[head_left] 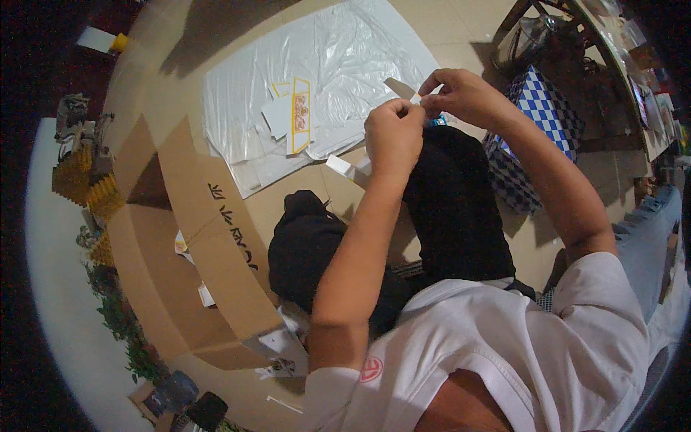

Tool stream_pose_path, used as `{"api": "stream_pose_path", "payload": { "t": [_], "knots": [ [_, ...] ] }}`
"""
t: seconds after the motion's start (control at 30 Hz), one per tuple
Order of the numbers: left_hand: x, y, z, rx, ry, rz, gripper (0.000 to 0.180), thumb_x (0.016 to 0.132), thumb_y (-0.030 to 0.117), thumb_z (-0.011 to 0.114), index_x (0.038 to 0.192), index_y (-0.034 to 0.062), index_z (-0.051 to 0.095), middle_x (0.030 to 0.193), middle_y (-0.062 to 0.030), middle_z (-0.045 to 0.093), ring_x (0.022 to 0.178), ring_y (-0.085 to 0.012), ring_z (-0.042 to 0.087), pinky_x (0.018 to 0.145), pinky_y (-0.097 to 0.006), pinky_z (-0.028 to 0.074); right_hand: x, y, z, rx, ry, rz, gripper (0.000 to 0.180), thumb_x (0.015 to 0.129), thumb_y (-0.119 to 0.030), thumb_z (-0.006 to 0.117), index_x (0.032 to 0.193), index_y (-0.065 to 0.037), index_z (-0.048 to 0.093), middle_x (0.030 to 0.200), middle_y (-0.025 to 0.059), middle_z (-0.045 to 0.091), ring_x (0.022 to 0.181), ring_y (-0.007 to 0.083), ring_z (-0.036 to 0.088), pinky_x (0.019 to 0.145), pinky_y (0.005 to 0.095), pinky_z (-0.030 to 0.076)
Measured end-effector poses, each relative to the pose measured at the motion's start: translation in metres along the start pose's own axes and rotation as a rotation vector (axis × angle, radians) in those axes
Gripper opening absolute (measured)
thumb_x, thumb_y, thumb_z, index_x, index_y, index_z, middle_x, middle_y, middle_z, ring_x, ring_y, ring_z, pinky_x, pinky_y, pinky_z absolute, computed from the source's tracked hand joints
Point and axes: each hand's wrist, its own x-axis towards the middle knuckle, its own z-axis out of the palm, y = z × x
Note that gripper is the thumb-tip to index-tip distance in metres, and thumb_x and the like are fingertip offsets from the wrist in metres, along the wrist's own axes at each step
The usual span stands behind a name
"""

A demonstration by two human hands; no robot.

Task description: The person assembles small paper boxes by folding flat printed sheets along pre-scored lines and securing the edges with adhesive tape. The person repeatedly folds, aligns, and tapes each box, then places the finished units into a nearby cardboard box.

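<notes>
Above my knees, both hands come together on a small piece of white card (pixel 399 89). My left hand (pixel 394 135) is closed in a pinch on its lower side. My right hand (pixel 458 96) pinches it from the other side, thumb and forefinger meeting near my left fingertips. The fingers cover part of the card, so its full shape is hidden. Beyond my left hand, flat white card pieces with yellow borders (pixel 301 119) lie on a plastic-wrapped white sheet (pixel 248 83). Closer in, a folded white card strip (pixel 347 171) rests beside my left wrist.
On my left stands an open brown cardboard box (pixel 209 237) with a few white card pieces inside. A blue-and-white checkered bag (pixel 536 115) sits right of my knee. A wooden table (pixel 612 79) borders the far right. Potted plants (pixel 119 309) line the left.
</notes>
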Motion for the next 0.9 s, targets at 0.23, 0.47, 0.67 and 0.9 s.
{"api": "stream_pose_path", "payload": {
  "t": [0.23, 0.47, 0.67, 0.9],
  "knots": [
    [-0.007, 0.008, 0.007, 0.220, 0.154, 0.156, 0.020, 0.078, 0.018, 0.065, 0.076, -0.0013, 0.067, 0.075, -0.0160, 0.066, 0.067, -0.0313, 0.064, 0.064, -0.039, 0.049, -0.003, 0.004, 0.000, -0.089, 0.049, 0.005, 0.038, 0.079, -0.014, 0.073, 0.110, 0.003, 0.060, 0.085, 0.0137, 0.067, 0.076, 0.0142, 0.062, 0.066, 0.0251, 0.048],
    [-0.012, 0.017, 0.004, 0.323, 0.307, 0.426, 0.014, 0.080, 0.014, 0.064, 0.080, -0.0002, 0.064, 0.080, -0.0149, 0.064, 0.073, -0.0335, 0.062, 0.066, -0.042, 0.048, -0.001, 0.004, 0.001, 0.026, 0.207, -0.071, 0.038, 0.074, -0.024, 0.078, 0.102, -0.001, 0.067, 0.086, 0.0165, 0.069, 0.073, 0.0192, 0.066, 0.066, 0.0312, 0.051],
    [0.002, 0.033, -0.023, -0.194, 0.265, 0.243, 0.022, 0.087, 0.015, 0.061, 0.075, -0.0042, 0.059, 0.072, -0.0088, 0.061, 0.065, -0.0190, 0.056, 0.061, -0.034, 0.044, -0.004, -0.005, 0.022, 0.100, 0.250, -0.321, 0.018, 0.092, -0.016, 0.060, 0.099, 0.000, 0.064, 0.082, 0.0118, 0.069, 0.070, 0.0138, 0.065, 0.065, 0.0303, 0.051],
    [0.003, 0.037, -0.050, -0.567, 0.182, 0.083, 0.026, 0.094, 0.021, 0.056, 0.086, -0.0036, 0.061, 0.074, -0.0019, 0.059, 0.067, -0.0066, 0.048, 0.060, -0.025, 0.041, -0.003, -0.033, 0.040, 0.616, 0.302, -0.260, 0.036, 0.093, -0.030, 0.061, 0.114, -0.001, 0.055, 0.101, 0.0099, 0.061, 0.079, 0.0151, 0.060, 0.070, 0.0282, 0.049]
  ]
}}
